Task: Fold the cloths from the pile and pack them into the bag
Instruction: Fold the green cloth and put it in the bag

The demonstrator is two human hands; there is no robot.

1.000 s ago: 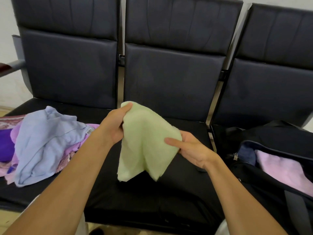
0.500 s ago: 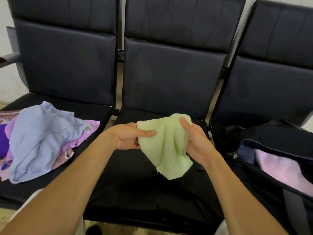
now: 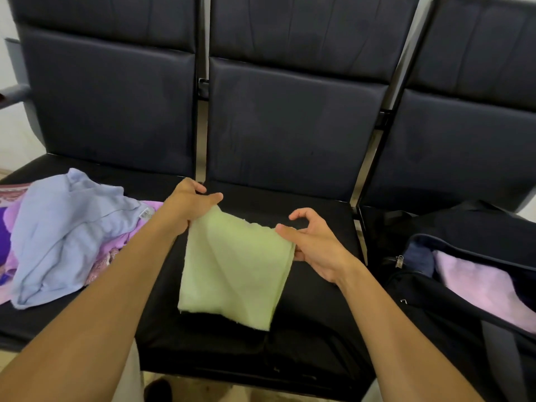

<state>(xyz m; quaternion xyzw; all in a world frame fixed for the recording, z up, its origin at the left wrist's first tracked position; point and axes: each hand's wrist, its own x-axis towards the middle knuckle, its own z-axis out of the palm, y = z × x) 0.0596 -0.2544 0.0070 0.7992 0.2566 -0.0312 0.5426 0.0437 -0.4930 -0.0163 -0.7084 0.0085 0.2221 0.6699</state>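
A light green cloth (image 3: 232, 268) hangs spread out above the middle seat. My left hand (image 3: 188, 204) pinches its top left corner. My right hand (image 3: 310, 242) pinches its top right corner, with the other fingers curled above it. A pile of cloths (image 3: 66, 227) lies on the left seat, a pale blue one on top of purple and patterned ones. The black bag (image 3: 435, 309) stands open on the right seat with a pink cloth (image 3: 478, 285) inside.
Three dark padded seats (image 3: 290, 126) form a row with metal bars between them. The middle seat cushion (image 3: 319, 314) lies under the green cloth. A grey armrest (image 3: 14, 94) sticks out at the far left. Pale floor shows at the bottom.
My hands have moved apart and lower, and the green cloth, bunched between them before, now hangs stretched flat between its two top corners.
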